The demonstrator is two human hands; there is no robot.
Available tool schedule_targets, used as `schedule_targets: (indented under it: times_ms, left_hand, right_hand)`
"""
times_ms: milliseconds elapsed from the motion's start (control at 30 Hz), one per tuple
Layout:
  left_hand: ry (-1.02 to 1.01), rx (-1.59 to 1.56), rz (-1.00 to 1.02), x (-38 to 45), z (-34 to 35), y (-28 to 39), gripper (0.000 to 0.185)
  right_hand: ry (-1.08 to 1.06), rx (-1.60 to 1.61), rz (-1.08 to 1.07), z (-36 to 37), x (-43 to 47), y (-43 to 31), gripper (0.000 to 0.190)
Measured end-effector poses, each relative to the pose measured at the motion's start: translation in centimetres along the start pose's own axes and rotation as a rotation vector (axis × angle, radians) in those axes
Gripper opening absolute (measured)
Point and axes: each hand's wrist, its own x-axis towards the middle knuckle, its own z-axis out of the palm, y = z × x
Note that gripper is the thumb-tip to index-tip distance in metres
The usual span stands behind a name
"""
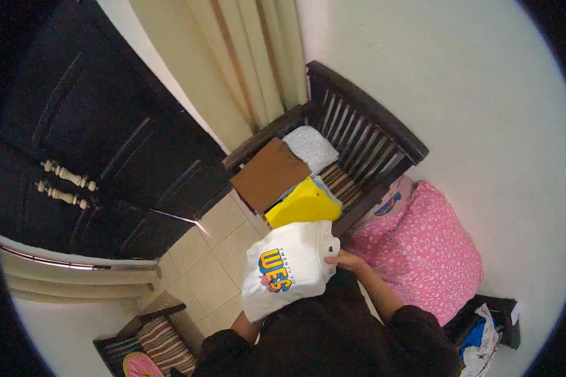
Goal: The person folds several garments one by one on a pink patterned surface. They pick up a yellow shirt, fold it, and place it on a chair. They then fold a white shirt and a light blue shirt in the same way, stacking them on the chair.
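A folded white T-shirt (pixel 306 249) with a colourful printed front is held up before my body. My right hand (pixel 344 260) grips it at the collar edge, thumb on top. My left forearm (pixel 245 326) runs under the shirt's lower left side, and the cloth hides that hand. Just beyond the shirt, a folded yellow garment (pixel 306 205) lies on a dark wooden slatted chair (pixel 368 110). Beside it on the seat are a brown folded cloth (pixel 271 174) and a light grey folded cloth (pixel 311 148).
A large pink flower-patterned bundle (pixel 434 249) stands right of the chair. Behind it, a dark low piece of furniture (pixel 504 313) carries crumpled white cloth (pixel 481 351). Lower left is another seat with a striped cushion (pixel 165 344). Dark double doors (pixel 122 127) and a curtain (pixel 226 61) bound the tiled floor (pixel 217 273).
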Motion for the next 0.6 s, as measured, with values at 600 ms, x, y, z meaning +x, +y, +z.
schedule_targets:
  times_ms: [600]
  left_hand:
    - [0.23, 0.233, -0.265, 8.1, -6.5, 5.6, 0.071]
  right_hand:
    - [0.076, -0.255, 0.23, -6.3, 12.5, -9.6, 0.077]
